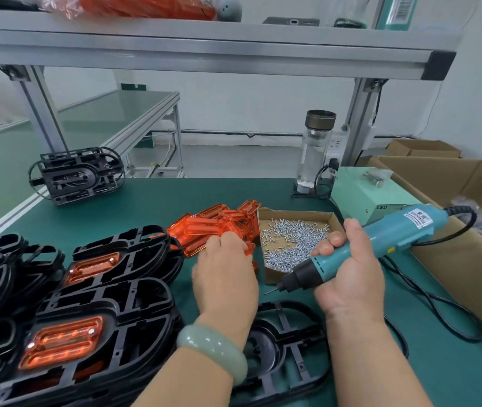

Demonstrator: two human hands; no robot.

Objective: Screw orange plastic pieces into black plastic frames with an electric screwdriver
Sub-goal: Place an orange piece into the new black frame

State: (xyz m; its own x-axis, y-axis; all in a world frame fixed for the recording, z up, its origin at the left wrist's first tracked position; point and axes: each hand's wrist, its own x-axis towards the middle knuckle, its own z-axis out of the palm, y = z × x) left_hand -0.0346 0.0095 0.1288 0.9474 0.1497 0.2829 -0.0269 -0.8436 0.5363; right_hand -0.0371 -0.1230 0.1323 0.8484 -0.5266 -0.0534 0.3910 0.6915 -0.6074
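On the green bench mat [175, 201], stacks of finished black plastic frames [101, 318] crowded your left and an open cardboard carton [454, 259] walled your right. The empty black oval frame [289, 342] lay under your wrists, its long axis running roughly away from you. The translucent orange plastic pieces [204, 227] were heaped ahead-left, nearest your left hand [225, 274], whose fingers curled onto one, seemingly gripping it. Your right hand [348, 280] clasped the teal electric screwdriver [381, 239], bit pointing left beside the cardboard tray of silver screws [292, 214].

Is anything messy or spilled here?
Nothing has spilled: the screws lie inside their cardboard tray. Only the orange pieces beside it look messy, heaped in a jumble.
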